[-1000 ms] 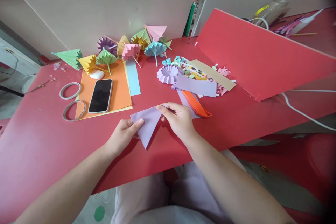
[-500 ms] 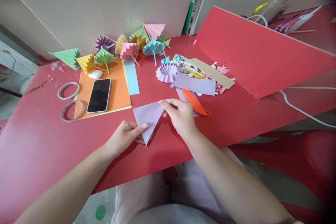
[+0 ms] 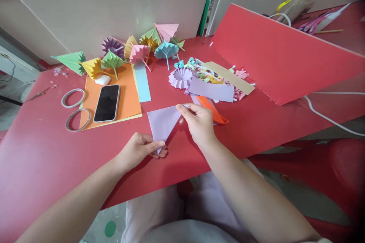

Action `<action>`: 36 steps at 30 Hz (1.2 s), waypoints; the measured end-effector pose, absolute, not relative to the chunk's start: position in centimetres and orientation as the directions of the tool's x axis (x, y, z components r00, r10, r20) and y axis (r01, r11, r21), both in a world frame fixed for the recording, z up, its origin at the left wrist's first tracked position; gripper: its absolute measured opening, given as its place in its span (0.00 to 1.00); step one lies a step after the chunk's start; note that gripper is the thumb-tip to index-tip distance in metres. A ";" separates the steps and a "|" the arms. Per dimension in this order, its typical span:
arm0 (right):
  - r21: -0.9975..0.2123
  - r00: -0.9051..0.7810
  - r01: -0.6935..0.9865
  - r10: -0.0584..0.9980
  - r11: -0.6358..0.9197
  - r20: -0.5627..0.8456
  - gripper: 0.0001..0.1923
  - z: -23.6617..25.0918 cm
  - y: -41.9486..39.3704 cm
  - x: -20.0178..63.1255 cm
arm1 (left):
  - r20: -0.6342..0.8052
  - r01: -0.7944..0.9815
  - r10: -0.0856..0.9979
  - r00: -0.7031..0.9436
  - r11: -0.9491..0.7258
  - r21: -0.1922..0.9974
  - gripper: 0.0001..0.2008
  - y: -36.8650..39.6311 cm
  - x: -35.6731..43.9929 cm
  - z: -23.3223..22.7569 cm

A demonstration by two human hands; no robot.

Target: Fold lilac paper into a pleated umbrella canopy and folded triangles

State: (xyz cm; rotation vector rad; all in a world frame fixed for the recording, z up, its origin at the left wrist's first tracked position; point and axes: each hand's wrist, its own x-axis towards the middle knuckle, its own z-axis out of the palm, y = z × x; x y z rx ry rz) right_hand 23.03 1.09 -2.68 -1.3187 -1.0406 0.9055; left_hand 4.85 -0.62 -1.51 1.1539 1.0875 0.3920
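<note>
A purple paper triangle (image 3: 162,122) is held between my two hands above the near part of the red table. My left hand (image 3: 144,147) pinches its lower point, thumb on top and fingers underneath. The upper right corner is gripped by my right hand (image 3: 199,120), between thumb and forefinger. Just beyond my right hand lie an orange cutter-like tool (image 3: 212,109) and a purple paper strip (image 3: 211,90). A pleated purple paper ring (image 3: 181,78) rests behind them.
Several folded paper umbrellas (image 3: 139,54) stand along the wall. A phone (image 3: 107,103) lies on orange paper (image 3: 129,100), with two tape rolls (image 3: 78,119) at its left. Paper scraps (image 3: 213,79) are heaped near a raised red board (image 3: 273,53). A white cable (image 3: 327,119) hangs at right.
My left hand has slid down to the triangle's lower tip. The triangle has shifted slightly up and right, with my right hand still on its corner.
</note>
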 end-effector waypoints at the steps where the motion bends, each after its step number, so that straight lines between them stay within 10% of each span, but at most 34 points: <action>1: -0.997 0.309 0.051 0.948 0.062 0.075 0.11 -2.7 1.1 23.0 | -0.484 0.265 0.740 0.467 0.405 0.875 0.19 -0.7 4.9 -1.5; 36: -0.993 0.416 0.009 0.902 0.121 0.114 0.15 -2.8 1.9 24.2 | -0.487 0.269 0.734 0.473 0.406 0.873 0.16 -0.6 4.5 -2.0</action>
